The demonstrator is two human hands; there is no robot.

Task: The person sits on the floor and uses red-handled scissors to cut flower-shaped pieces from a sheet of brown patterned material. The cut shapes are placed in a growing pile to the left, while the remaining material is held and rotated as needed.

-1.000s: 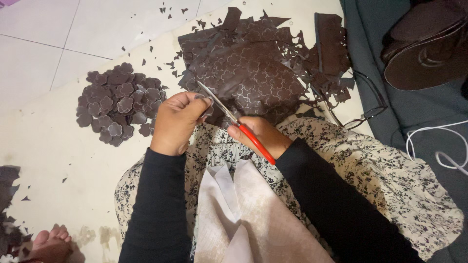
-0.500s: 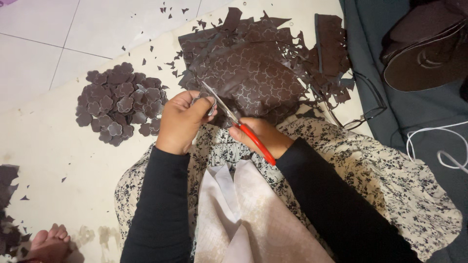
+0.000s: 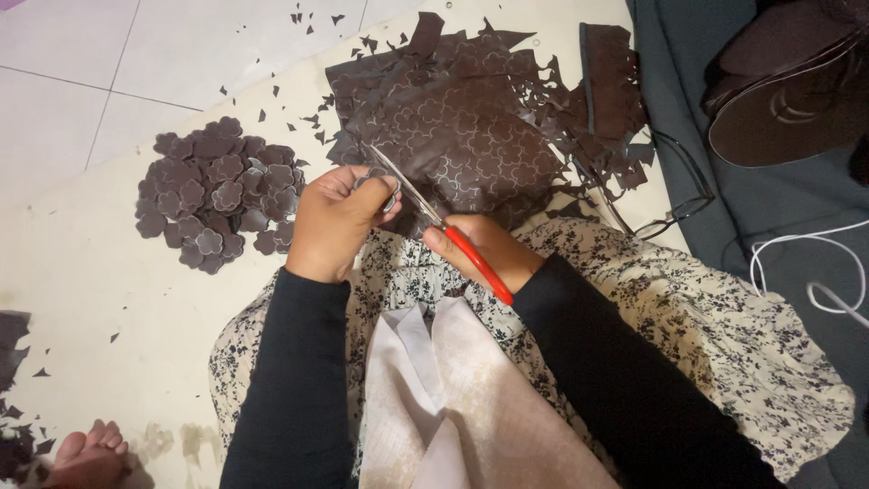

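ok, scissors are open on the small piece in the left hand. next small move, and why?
Probably close the scissors for a short snip along the outline. The right hand holds the red handles with the blades parted, and the left hand pinches a small brown piece right at the blades. The pile of cut flower shapes to the left suggests the piece is being trimmed to that form.

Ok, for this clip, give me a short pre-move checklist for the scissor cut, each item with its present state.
1. Right hand grips the red-handled scissors: ok.
2. Left hand holds the small brown piece at the blades: ok.
3. Left fingertips clear of the blade edges: cannot tell, too close together.
4. Blades open enough to take the piece: cannot tell.
5. Pile of cut flower shapes lies apart from the marked brown sheet: ok.
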